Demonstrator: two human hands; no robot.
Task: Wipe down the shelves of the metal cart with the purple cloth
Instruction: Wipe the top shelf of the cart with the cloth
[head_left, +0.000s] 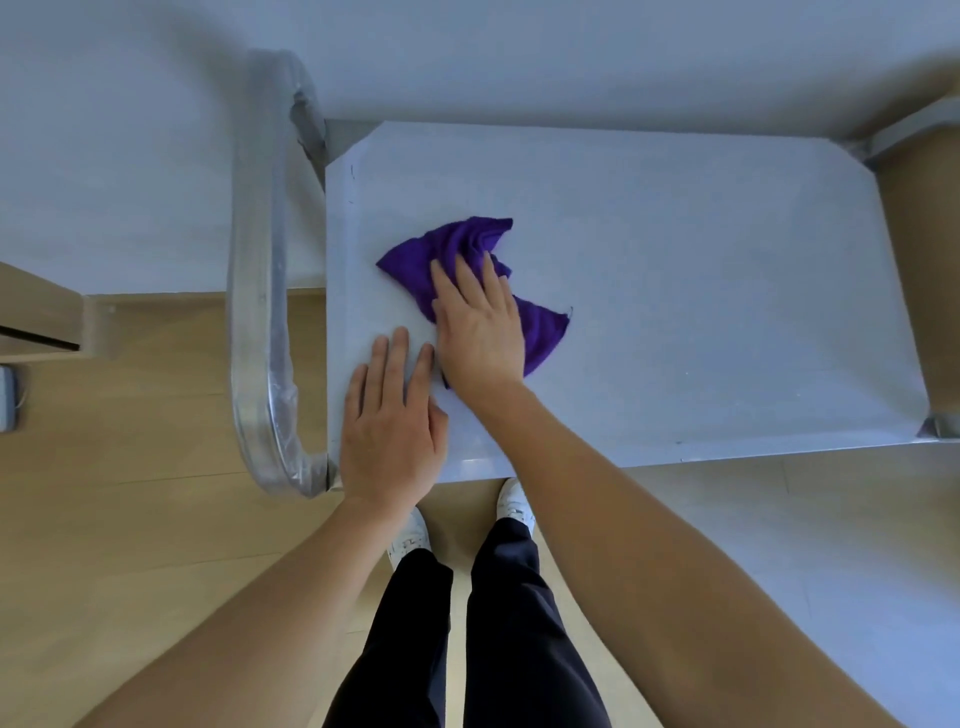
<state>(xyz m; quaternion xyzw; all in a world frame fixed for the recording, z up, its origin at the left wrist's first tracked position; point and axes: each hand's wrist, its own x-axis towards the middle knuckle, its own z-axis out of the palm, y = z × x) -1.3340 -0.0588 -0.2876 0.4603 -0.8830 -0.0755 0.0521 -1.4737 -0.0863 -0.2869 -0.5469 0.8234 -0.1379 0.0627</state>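
My right hand (483, 332), fingers flat, presses the purple cloth (457, 244) near the shelf's (701, 286) left edge; most of the shelf lies rightward.

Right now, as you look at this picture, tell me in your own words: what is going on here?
A person stands at a metal cart, wiping its top shelf. The right hand presses flat on a bunched purple cloth lying on the left half of the shelf. The left hand rests flat on the bare metal just beside it, near the front edge. The cart's handle, wrapped in plastic film, curves along the left side.
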